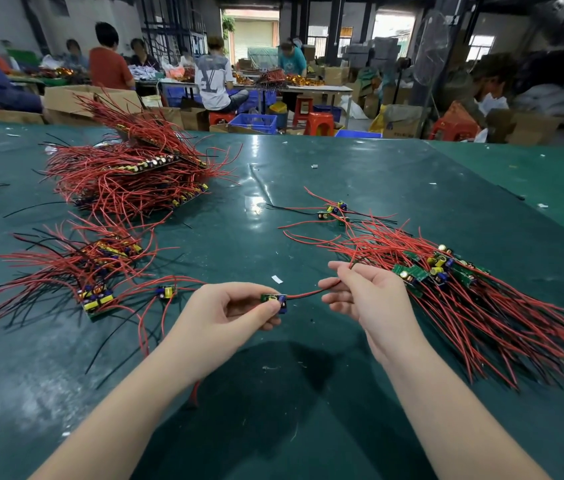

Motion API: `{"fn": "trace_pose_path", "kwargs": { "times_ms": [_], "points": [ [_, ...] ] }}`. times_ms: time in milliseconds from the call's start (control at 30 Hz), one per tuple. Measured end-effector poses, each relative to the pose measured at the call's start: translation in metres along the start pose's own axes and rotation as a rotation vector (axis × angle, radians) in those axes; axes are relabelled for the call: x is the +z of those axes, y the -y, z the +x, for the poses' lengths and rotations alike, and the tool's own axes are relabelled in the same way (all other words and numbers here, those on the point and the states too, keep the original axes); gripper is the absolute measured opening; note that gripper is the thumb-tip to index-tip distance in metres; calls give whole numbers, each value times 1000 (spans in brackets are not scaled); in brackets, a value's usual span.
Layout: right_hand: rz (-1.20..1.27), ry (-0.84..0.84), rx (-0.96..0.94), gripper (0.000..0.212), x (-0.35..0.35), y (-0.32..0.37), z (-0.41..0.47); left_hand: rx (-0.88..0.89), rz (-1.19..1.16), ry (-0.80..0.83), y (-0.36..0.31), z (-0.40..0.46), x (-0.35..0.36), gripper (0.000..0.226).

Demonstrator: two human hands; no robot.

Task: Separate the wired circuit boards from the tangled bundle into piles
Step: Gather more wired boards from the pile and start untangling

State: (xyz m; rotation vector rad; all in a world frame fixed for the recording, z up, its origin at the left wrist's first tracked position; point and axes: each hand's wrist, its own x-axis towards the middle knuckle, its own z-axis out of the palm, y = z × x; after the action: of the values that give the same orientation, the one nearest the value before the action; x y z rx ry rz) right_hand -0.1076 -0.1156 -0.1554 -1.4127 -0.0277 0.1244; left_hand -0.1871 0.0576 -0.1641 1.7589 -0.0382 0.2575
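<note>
A small green circuit board (274, 299) is pinched by the left hand (228, 311) between thumb and curled fingers, above the dark green table (308, 393). A red wire (308, 293) runs from this board to the right hand (367, 299), where it is pinched between the thumb and the fingertips; the other fingers are loosely bent. Just to the right of the right hand, the tangled bundle (446, 282) of boards and red wires is spread on the table, and it cannot be told whether the held wire touches it. To the left of the left hand, 1 single board (167, 292) is lying, and further left a small pile (96, 268) is seen. Far beyond the left hand, a large pile (135, 178) is stacked. Beyond the right hand, a few loose boards (334, 211) are placed.
</note>
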Motion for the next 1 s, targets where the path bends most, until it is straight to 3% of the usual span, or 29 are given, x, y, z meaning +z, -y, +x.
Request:
{"fn": "trace_pose_path", "kwargs": {
  "times_ms": [233,600,800,1000],
  "points": [
    [69,35,23,27,-6,3,3,15,24,-6,2,1,-1,26],
    [40,-3,-5,19,-10,1,5,13,49,-37,0,1,-1,17],
    [238,44,59,17,-13,6,9,6,46,-70,-3,1,0,17],
    [244,50,76,16,-11,10,9,-3,42,-90,-4,1,-1,16]
  ]
}}
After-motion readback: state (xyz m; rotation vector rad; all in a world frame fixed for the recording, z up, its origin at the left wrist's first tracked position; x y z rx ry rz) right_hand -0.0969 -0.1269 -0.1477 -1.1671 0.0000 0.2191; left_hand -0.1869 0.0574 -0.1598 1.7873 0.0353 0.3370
